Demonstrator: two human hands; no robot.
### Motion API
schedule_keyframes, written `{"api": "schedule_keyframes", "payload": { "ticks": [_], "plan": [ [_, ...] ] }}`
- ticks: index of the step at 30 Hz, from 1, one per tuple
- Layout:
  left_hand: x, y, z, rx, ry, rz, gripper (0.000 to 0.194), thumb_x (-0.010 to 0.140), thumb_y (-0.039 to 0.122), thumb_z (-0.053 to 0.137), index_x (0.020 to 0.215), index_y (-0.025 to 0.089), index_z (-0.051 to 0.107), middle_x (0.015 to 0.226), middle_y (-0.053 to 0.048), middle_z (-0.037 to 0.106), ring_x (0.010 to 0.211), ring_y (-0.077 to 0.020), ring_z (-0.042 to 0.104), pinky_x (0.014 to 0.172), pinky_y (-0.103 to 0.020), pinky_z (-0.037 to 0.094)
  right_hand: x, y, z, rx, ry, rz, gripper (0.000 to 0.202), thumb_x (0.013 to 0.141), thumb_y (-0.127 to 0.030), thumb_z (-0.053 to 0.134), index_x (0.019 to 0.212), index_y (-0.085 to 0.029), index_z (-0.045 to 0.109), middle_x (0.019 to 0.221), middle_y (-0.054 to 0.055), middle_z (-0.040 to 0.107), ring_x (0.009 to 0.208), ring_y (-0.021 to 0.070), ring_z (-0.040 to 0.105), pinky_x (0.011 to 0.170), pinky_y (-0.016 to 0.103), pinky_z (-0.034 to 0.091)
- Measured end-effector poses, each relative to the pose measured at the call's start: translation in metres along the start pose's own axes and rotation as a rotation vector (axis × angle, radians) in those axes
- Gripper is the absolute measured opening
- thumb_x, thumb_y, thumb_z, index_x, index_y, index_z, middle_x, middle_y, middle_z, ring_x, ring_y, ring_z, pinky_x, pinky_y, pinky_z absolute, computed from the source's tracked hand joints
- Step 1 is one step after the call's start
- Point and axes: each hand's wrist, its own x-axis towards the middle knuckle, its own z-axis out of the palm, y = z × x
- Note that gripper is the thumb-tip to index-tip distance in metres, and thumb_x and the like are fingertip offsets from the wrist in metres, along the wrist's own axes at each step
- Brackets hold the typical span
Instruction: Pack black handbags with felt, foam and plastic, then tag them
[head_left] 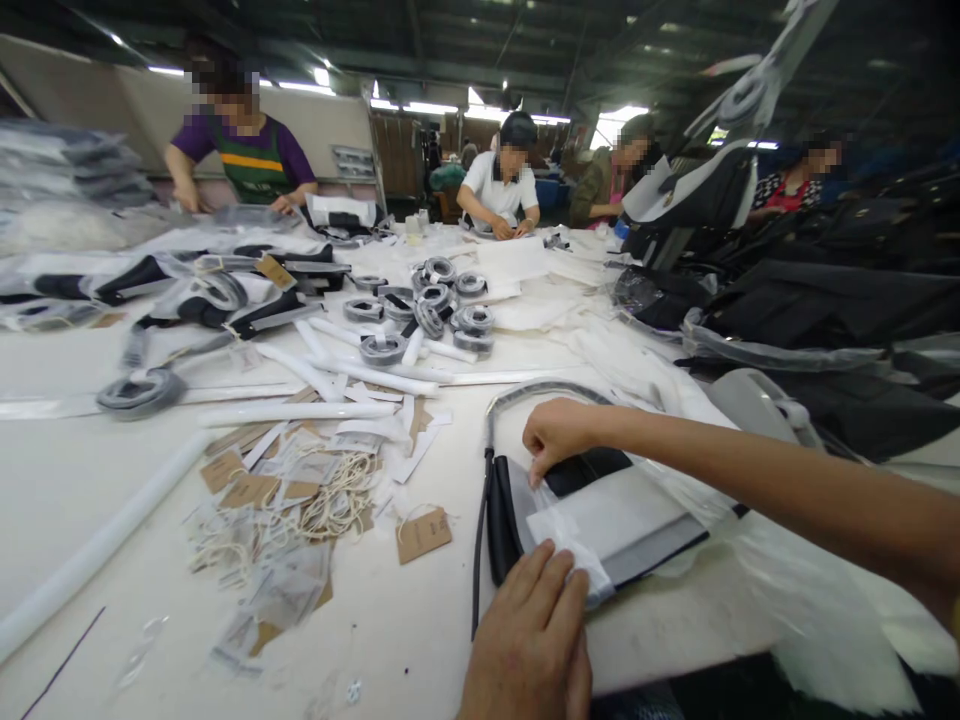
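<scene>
A black handbag (594,470) lies on the table before me, partly covered by a white wrapping sheet (622,520). Its strap (489,425), sheathed in clear plastic for part of its length, loops around the far and left side. My right hand (561,435) reaches over the bag from the right, its fingers closed in a pinch at the sheet's upper left part. At the bag's near edge, my left hand (525,630) rests with its fingers stretched flat on the sheet; its thumb is hidden.
Left of the bag lie brown tags (424,535) with strings and small clear packets. Beyond them are white tubes (300,412) and coiled wrapped straps (435,295). Black bags (832,310) are piled on the right. Several people work across the table, including a person in white (499,185).
</scene>
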Motion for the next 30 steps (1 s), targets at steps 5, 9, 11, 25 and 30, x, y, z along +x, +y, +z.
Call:
{"api": "schedule_keyframes", "payload": {
  "ticks": [5, 9, 11, 25, 30],
  "plan": [
    [0.002, 0.001, 0.0, 0.019, -0.001, 0.028, 0.045, 0.077, 0.011, 0.052, 0.121, 0.012, 0.066, 0.129, -0.008, 0.067, 0.123, -0.0288, 0.061, 0.097, -0.041, 0.06, -0.051, -0.011, 0.034, 0.23, 0.221, -0.043, 0.083, 0.084, -0.056, 0.066, 0.152, -0.018, 0.037, 0.148, 0.013, 0.05, 0.131, 0.0269, 0.05, 0.105, 0.036, 0.038],
    [0.003, 0.001, -0.001, 0.001, 0.001, 0.025, 0.046, 0.076, 0.012, 0.054, 0.121, 0.013, 0.066, 0.13, -0.007, 0.067, 0.126, -0.0289, 0.059, 0.099, -0.039, 0.059, -0.056, -0.028, 0.06, 0.356, 0.212, -0.031, 0.104, 0.073, -0.057, 0.075, 0.156, -0.017, 0.027, 0.151, 0.018, 0.045, 0.138, 0.0371, 0.04, 0.116, 0.053, 0.022],
    [0.003, 0.001, -0.001, -0.003, 0.005, 0.021, 0.046, 0.077, 0.012, 0.054, 0.121, 0.013, 0.066, 0.13, -0.006, 0.067, 0.124, -0.0283, 0.06, 0.098, -0.038, 0.06, -0.046, -0.029, 0.06, 0.334, 0.161, 0.017, 0.111, 0.066, -0.056, 0.081, 0.156, -0.017, 0.029, 0.145, 0.02, 0.05, 0.132, 0.0399, 0.046, 0.111, 0.053, 0.029],
    [-0.004, 0.002, 0.006, 0.059, 0.039, 0.002, 0.047, 0.079, 0.012, 0.053, 0.125, 0.012, 0.063, 0.129, -0.008, 0.067, 0.121, -0.0275, 0.062, 0.095, -0.038, 0.061, -0.022, -0.007, 0.06, 0.502, 0.16, 0.06, 0.093, 0.06, -0.054, 0.084, 0.143, -0.025, 0.053, 0.119, 0.007, 0.071, 0.103, 0.0284, 0.067, 0.089, 0.031, 0.048],
    [-0.008, 0.006, 0.007, 0.106, -0.001, 0.048, 0.052, 0.08, 0.009, 0.051, 0.132, 0.011, 0.058, 0.136, -0.011, 0.062, 0.126, -0.0293, 0.058, 0.098, -0.044, 0.059, -0.032, -0.017, 0.062, 0.513, 0.482, 0.186, 0.045, 0.096, -0.047, 0.05, 0.126, -0.017, 0.067, 0.109, 0.008, 0.075, 0.101, 0.0235, 0.069, 0.088, 0.029, 0.048]
  ]
}}
